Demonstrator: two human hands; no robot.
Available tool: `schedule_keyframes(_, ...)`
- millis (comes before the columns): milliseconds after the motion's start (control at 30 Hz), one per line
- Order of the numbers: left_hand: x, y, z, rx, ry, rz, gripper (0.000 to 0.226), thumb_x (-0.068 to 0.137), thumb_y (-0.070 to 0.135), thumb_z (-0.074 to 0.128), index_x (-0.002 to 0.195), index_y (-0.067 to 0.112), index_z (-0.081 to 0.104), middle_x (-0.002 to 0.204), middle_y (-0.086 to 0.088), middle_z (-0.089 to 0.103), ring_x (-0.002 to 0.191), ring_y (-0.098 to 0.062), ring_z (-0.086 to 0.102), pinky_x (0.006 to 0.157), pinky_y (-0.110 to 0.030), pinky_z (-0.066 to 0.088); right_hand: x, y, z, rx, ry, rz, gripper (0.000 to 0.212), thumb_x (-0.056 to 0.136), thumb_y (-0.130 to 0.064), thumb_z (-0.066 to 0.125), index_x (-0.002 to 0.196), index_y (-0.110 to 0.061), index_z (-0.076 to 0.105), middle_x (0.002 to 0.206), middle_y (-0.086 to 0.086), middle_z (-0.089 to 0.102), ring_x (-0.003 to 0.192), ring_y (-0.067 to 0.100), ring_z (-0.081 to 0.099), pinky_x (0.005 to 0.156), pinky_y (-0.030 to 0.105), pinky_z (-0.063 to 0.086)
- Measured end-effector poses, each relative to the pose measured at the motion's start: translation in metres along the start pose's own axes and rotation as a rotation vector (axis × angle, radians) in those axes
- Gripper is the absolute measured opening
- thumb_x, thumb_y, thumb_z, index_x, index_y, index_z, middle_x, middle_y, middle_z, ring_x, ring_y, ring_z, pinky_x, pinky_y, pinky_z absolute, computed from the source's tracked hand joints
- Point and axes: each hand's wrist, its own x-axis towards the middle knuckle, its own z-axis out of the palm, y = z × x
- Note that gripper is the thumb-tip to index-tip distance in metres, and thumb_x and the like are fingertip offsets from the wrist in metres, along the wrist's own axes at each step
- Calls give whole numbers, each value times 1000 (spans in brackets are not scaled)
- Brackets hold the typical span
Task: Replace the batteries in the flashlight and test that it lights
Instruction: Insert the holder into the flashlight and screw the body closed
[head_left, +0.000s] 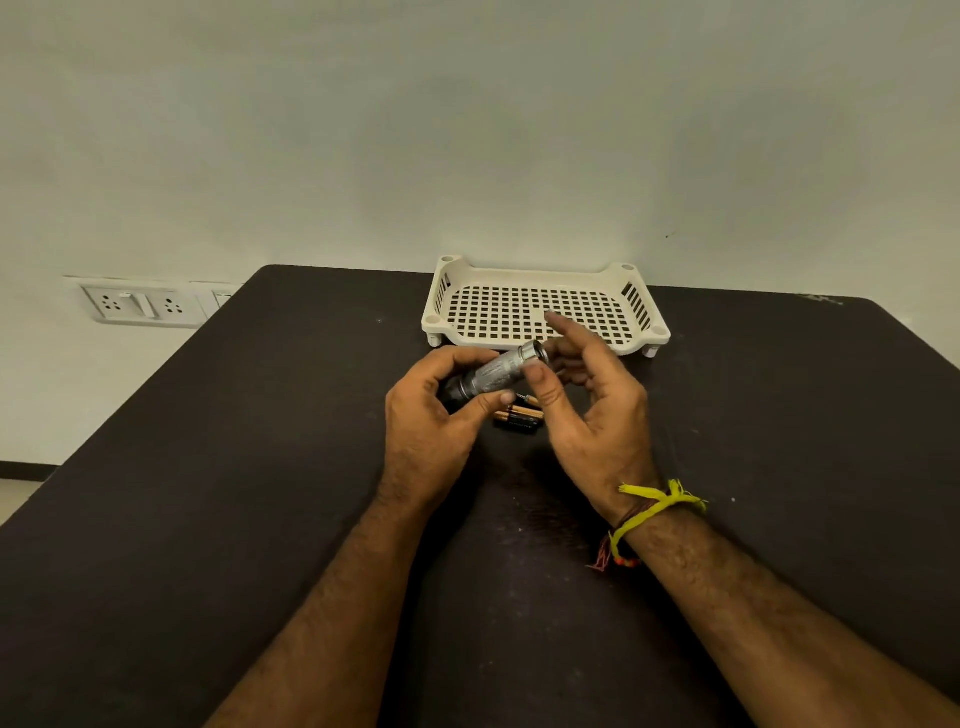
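My left hand (434, 415) grips a small silver flashlight (493, 374) around its knurled body, holding it a little above the dark table. The flashlight points up and to the right. My right hand (587, 410) is at the flashlight's right end: the thumb touches the end ring, the index finger sticks out straight, and the other fingers curl behind it. Black and copper batteries (519, 418) lie on the table just below the flashlight, between my two hands.
A cream perforated plastic tray (545, 306) stands on the black table (260, 441) right behind my hands, against the wall. Wall sockets (140, 304) sit at the left beside the table's back corner.
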Motion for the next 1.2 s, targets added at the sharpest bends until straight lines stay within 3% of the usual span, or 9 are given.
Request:
schedule_keyframes(167,0,-1,-1,7,27,-7,37,75,7,85,109,10,71,106,3,74,103,-9,70,91,-25,57,1,0,3,-57,-30,-123,37,92,1,64,129,-6,63,119,4,66,112,12,63,94,34,55)
schedule_keyframes(300,1,-2,0,50,14,12,37,76,9,85,110,11,71,108,2,73,104,-10,69,92,-29,57,4,5,-1,-25,36,-47,27,91,-14,71,118,-8,71,104,-2,70,95,10,68,85,36,58)
schedule_keyframes(467,0,1,-1,43,25,14,34,76,8,84,106,13,71,105,4,73,101,-10,70,91,-26,56,4,2,3,-45,-40,-119,38,90,4,65,127,-4,63,116,6,67,109,15,64,95,33,55)
schedule_keyframes(633,0,0,0,33,17,9,35,77,9,84,108,11,70,107,2,73,104,-10,69,91,-23,56,8,8,-2,5,34,-44,23,91,-6,70,114,-2,69,107,8,70,99,12,67,88,20,54)
schedule_keyframes(733,1,-1,0,52,16,13,36,77,9,84,110,9,70,109,1,73,105,-10,69,91,-22,56,6,4,1,54,-58,-42,40,94,3,61,133,-4,58,130,11,64,121,15,62,101,29,53)
schedule_keyframes(833,1,-1,0,59,14,20,37,76,8,85,109,9,70,109,0,73,105,-11,69,93,-26,56,5,4,4,15,-78,-83,34,93,5,61,127,-1,64,124,8,68,119,17,63,101,42,54)
schedule_keyframes(967,0,-1,1,100,-3,33,37,75,11,86,109,9,71,109,0,72,106,-10,69,94,-30,57,5,4,0,63,16,19,34,94,-12,68,127,-7,62,110,4,70,105,12,68,92,32,58)
schedule_keyframes(1067,1,-1,0,71,15,20,37,76,11,85,110,9,70,110,0,73,106,-11,69,94,-29,57,5,5,1,51,-47,-16,40,94,-3,63,134,-5,57,125,6,66,117,14,63,97,30,55)
schedule_keyframes(1200,2,-1,-1,60,37,16,37,76,10,85,109,10,71,109,-1,73,104,-12,69,93,-29,57,5,9,2,2,-8,-34,29,91,-2,67,120,-4,69,113,2,71,106,12,68,93,28,57)
